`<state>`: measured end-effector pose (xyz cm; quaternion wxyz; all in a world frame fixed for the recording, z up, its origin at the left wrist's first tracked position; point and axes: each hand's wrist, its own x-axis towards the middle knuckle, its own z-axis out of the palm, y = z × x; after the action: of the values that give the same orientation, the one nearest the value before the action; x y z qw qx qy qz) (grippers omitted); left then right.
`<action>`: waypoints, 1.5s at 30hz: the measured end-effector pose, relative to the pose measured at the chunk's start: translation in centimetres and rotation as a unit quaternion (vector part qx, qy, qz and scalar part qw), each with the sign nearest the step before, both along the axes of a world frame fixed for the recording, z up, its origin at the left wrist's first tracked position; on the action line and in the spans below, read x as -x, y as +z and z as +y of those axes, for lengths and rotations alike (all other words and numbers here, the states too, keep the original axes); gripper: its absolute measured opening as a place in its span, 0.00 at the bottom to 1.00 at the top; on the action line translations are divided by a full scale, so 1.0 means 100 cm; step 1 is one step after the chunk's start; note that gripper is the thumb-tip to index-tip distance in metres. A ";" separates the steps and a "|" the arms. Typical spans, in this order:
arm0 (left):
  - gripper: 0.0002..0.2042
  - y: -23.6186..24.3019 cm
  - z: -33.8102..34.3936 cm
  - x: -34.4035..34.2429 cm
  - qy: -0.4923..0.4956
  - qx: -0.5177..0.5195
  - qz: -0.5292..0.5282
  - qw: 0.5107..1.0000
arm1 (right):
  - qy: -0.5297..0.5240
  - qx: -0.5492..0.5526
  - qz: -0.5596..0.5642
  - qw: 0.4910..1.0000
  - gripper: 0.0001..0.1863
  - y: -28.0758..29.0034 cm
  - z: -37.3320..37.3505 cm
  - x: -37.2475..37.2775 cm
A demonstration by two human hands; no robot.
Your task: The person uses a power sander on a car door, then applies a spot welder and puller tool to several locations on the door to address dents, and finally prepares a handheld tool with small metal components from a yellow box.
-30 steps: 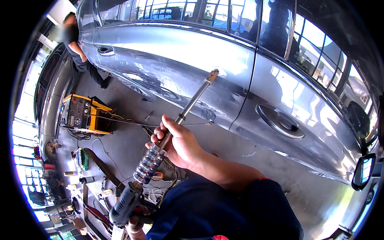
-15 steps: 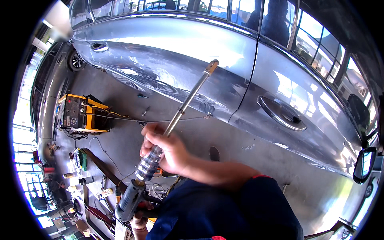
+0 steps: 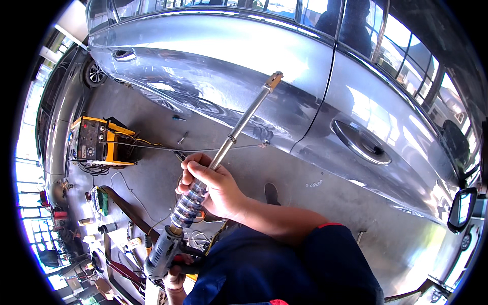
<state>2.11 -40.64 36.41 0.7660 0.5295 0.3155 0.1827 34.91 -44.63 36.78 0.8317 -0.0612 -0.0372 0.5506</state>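
Observation:
My right hand [image 3: 216,190] is closed around the upper end of the ridged metal slide weight [image 3: 189,207] on a long steel shaft [image 3: 239,129] of a pulling tool. My left hand [image 3: 175,279] grips the grey-and-black gun body [image 3: 161,254] at the tool's lower end, its fingers partly hidden under the handle. The brass-coloured tip [image 3: 274,81] is at the silver car's door [image 3: 213,56], left of the seam between two doors; I cannot tell whether it touches the panel. A chrome door handle [image 3: 361,145] is to the right.
A yellow-and-black machine [image 3: 101,142] with cables stands on the grey floor at left, beside another car [image 3: 58,117]. Tools, cans and a green case [image 3: 99,201] lie at lower left. A side mirror [image 3: 460,211] juts out at right. Small rings [image 3: 314,183] lie on the floor.
The tool's tip appears higher and further right on the door, and my right hand has shifted slightly left. The co-worker who was at upper left has dropped out of view.

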 end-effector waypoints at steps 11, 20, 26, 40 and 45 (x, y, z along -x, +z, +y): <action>0.24 0.052 0.033 -0.043 0.034 -0.548 0.175 0.817 | 0.052 -0.073 -0.001 0.996 0.13 0.011 -0.008 -0.023; 0.27 0.007 0.028 -0.005 -0.002 -0.257 0.038 0.966 | -0.023 0.020 0.095 0.995 0.16 0.022 -0.015 -0.044; 0.33 0.012 0.020 -0.007 0.048 -0.355 0.131 0.924 | 0.039 -0.156 0.085 0.983 0.23 -0.001 0.003 -0.054; 0.34 -0.001 -0.002 -0.013 0.066 -0.160 0.008 0.985 | -0.045 0.042 0.048 0.997 0.10 0.023 -0.027 -0.043; 0.34 0.013 -0.003 -0.024 0.042 -0.141 -0.005 0.989 | -0.049 0.046 0.046 0.997 0.12 0.023 -0.028 -0.045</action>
<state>4.54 -40.94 37.72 0.6771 0.6176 0.3044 0.2598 39.40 -47.39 39.09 0.8545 -0.0759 0.0300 0.5129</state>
